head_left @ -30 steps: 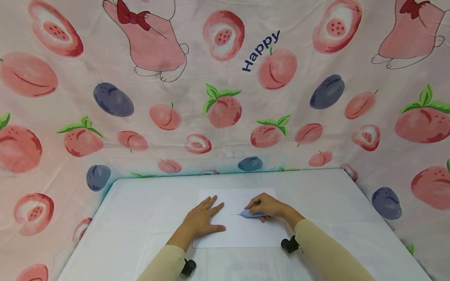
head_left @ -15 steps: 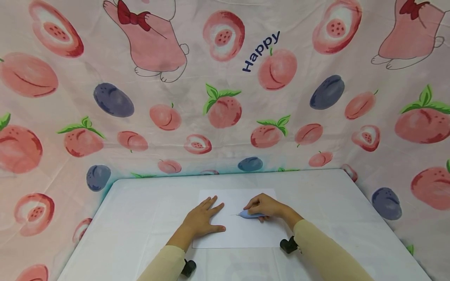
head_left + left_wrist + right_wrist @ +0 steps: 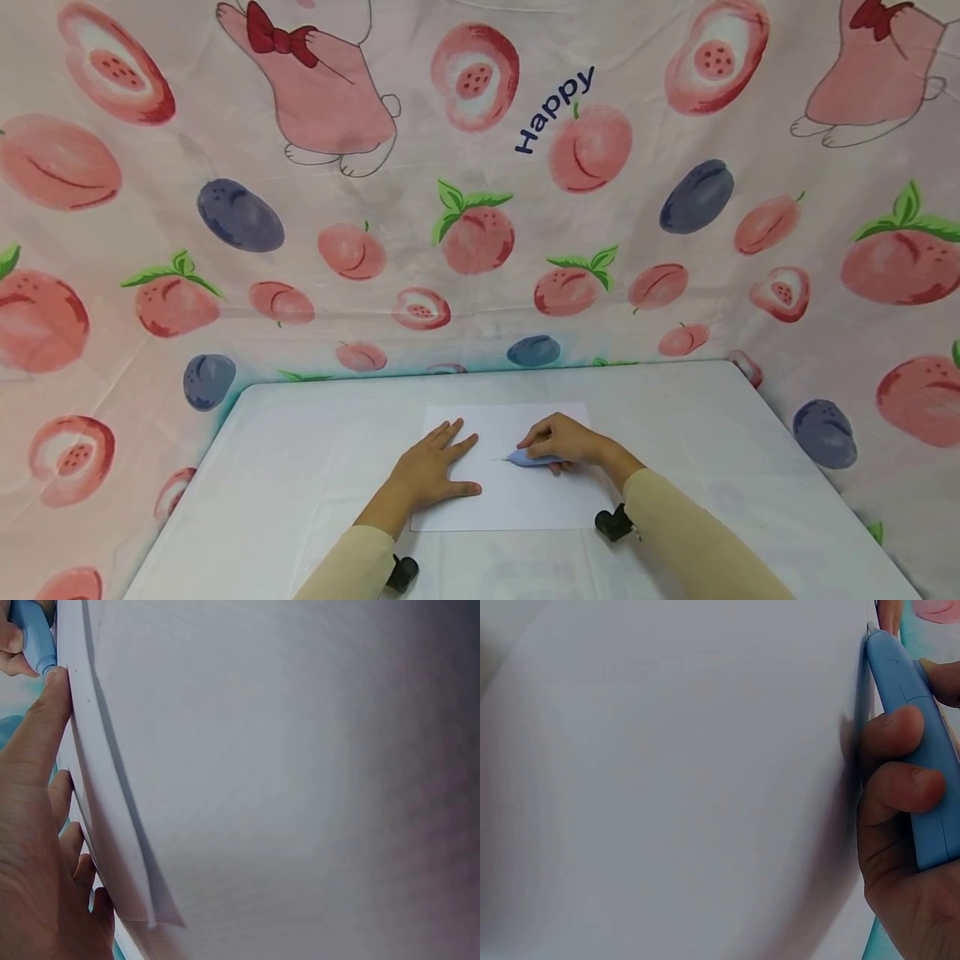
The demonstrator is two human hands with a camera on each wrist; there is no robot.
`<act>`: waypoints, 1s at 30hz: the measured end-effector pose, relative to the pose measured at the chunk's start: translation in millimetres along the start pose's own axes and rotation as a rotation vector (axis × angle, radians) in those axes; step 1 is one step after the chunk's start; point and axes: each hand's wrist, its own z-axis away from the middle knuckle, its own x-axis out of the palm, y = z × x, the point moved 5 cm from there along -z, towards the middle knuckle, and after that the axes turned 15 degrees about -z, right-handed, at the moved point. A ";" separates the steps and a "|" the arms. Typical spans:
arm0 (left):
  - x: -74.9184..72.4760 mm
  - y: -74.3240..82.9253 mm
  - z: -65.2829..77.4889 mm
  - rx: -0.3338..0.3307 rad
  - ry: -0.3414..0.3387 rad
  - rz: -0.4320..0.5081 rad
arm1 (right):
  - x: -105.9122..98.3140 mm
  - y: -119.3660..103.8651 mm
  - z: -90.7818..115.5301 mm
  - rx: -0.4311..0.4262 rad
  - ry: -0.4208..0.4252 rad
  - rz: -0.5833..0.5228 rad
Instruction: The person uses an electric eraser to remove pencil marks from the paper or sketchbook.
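Observation:
A sheet of white paper (image 3: 457, 515) lies on the table. My left hand (image 3: 429, 473) rests flat on its left part, fingers and thumb spread; the left wrist view shows this hand (image 3: 34, 847) from the side, along the paper's raised edge. In my right hand (image 3: 566, 437) is a light-blue electric eraser (image 3: 528, 457), its pale narrow tip pointing left at a short thin line (image 3: 497, 459) on the paper. Curled fingers wrap the blue body (image 3: 919, 750) in the right wrist view, where one digit presses near its front end.
The white-covered table (image 3: 315, 433) extends around the paper. A pink fruit-print cloth (image 3: 420, 208) hangs behind and at both sides. Small black wrist cameras (image 3: 613, 523) sit under the sleeves, close to the paper's lower edge.
My right hand has shifted slightly left with the electric eraser, and the visible part of the thin line ahead of its tip is shorter. My left hand has stayed in place.

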 end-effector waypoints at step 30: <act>-1.8 1.1 0.4 0.014 0.011 0.021 | 1.0 -0.5 0.7 -0.012 0.002 0.002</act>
